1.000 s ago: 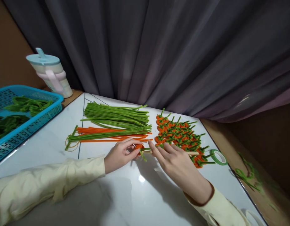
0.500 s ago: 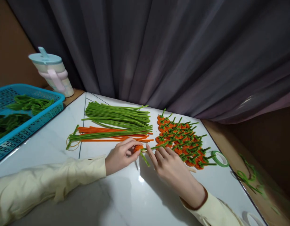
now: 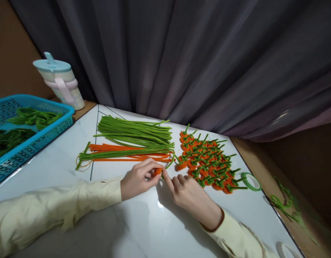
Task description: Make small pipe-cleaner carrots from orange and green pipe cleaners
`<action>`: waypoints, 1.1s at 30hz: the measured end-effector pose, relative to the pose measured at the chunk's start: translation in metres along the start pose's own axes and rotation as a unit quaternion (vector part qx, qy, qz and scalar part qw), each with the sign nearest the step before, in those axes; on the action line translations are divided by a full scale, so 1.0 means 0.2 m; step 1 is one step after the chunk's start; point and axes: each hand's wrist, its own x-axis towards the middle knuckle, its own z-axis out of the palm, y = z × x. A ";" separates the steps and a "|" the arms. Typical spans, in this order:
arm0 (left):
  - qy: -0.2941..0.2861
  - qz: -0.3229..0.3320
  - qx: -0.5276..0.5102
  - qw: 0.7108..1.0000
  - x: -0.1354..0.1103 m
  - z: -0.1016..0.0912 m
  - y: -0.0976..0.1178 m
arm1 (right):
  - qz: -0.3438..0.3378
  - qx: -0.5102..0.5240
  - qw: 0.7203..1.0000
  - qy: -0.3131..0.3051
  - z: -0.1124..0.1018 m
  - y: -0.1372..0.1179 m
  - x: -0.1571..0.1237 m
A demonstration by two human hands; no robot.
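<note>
My left hand [image 3: 138,178] pinches a small orange pipe-cleaner coil [image 3: 157,171] on the white table [image 3: 143,229]. My right hand [image 3: 188,193] meets it from the right, its fingertips closed on the coil's green stem [image 3: 169,164], which curves up and to the right. Just right of the hands lies a heap of finished orange coils with green stems [image 3: 207,161]. Behind the hands lie straight green pipe cleaners [image 3: 134,130] and orange pipe cleaners [image 3: 119,152].
A blue basket [image 3: 33,138] with green pipe cleaners stands at the left. A lidded cup [image 3: 60,80] sits behind it. A roll of green tape [image 3: 250,181] lies at the right, near the table's edge. A grey curtain [image 3: 181,61] hangs behind.
My right hand has slid left and closer to the left hand. The green stem, earlier pointing down and right, now curves upward to the right.
</note>
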 end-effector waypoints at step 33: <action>0.065 -0.403 -0.657 0.634 0.16 -0.14 -0.08 | 0.166 0.126 0.939 -0.272 -0.10 0.31 0.31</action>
